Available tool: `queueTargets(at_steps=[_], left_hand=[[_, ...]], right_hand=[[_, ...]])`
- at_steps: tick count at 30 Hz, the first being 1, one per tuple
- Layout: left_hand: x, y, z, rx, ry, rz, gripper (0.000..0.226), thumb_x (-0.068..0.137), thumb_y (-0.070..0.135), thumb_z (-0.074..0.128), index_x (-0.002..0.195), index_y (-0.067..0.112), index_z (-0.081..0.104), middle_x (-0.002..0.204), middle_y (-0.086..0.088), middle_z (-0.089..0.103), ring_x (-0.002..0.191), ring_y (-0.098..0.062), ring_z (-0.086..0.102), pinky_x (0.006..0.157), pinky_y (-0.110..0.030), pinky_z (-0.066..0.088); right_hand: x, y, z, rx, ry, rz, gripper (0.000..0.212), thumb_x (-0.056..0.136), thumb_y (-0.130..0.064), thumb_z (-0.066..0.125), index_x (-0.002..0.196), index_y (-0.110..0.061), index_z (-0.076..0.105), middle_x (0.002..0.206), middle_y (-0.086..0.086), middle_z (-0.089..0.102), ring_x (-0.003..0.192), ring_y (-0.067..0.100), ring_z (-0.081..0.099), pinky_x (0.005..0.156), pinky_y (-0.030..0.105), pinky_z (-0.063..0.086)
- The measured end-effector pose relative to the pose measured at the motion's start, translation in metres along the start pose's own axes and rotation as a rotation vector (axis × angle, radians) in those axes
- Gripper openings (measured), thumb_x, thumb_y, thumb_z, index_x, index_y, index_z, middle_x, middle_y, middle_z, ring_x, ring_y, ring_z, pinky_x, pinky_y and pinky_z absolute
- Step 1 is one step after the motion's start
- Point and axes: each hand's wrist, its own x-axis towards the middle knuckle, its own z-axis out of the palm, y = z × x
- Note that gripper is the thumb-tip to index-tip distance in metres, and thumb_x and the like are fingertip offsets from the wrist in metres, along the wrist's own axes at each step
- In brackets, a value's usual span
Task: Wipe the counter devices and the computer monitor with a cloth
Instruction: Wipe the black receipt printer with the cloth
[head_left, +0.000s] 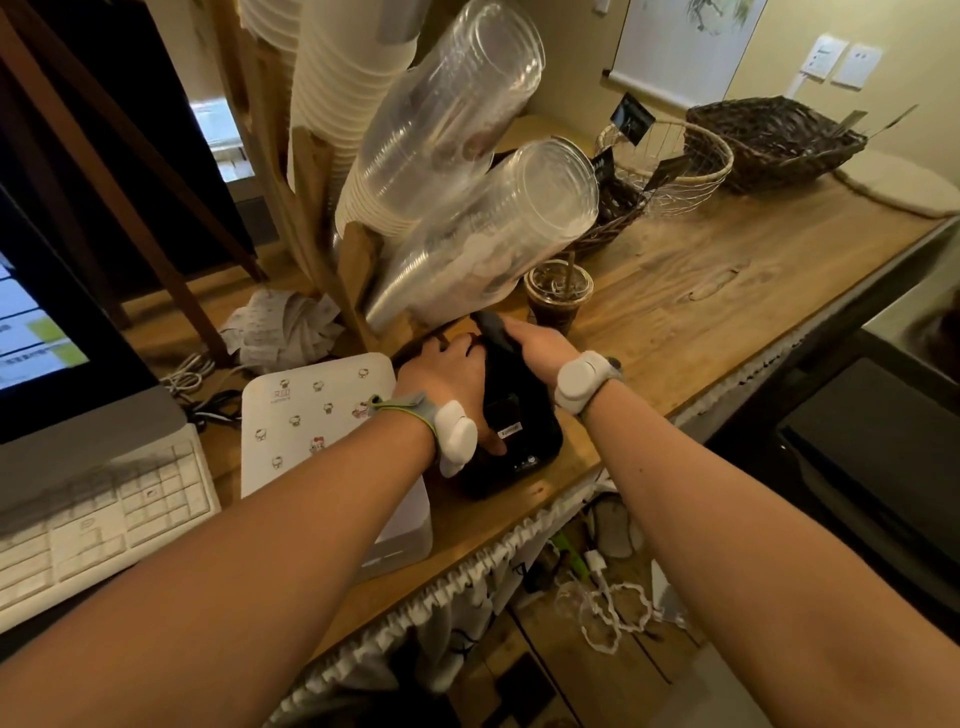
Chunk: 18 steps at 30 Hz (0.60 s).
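Black printer (519, 431) sits at frame centre on the counter (701, 291), your left hand (441, 374) clamped on its left side, your right hand (535, 343) closed on a dark cloth (493, 327) at its far end, nearer the top.

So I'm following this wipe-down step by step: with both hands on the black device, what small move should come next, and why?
Probably draw the dark cloth in the right hand toward the black device's near edge, while the left hand steadies it. The cloth sits at the far end, so the near top looks unwiped, and the iced drink stands close behind.
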Motion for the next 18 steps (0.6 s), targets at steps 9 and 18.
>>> queueTargets(at_steps=[9,18], left_hand=[[-0.002,0.002,0.003,0.024,-0.022,-0.008,0.137,0.046,0.076,0.076,0.154,0.02,0.014,0.154,0.004,0.022,0.131,-0.034,0.034,0.099,-0.046,0.047],[0.001,0.001,0.003,0.02,-0.022,-0.005,0.135,0.04,0.077,0.077,0.15,0.019,0.023,0.148,0.002,0.031,0.127,-0.035,0.038,0.096,-0.048,0.049]], right_hand=[[0.005,0.024,0.0,0.331,-0.046,0.238,0.055,0.081,-0.052,0.067,0.114,-0.008,0.071,0.103,0.014,0.076,0.1,0.035,0.071,0.095,0.05,0.053],[0.016,0.023,0.002,0.138,0.084,0.13,0.058,0.089,-0.05,0.058,0.127,-0.008,0.064,0.125,0.013,0.066,0.118,0.032,0.061,0.108,0.047,0.044]])
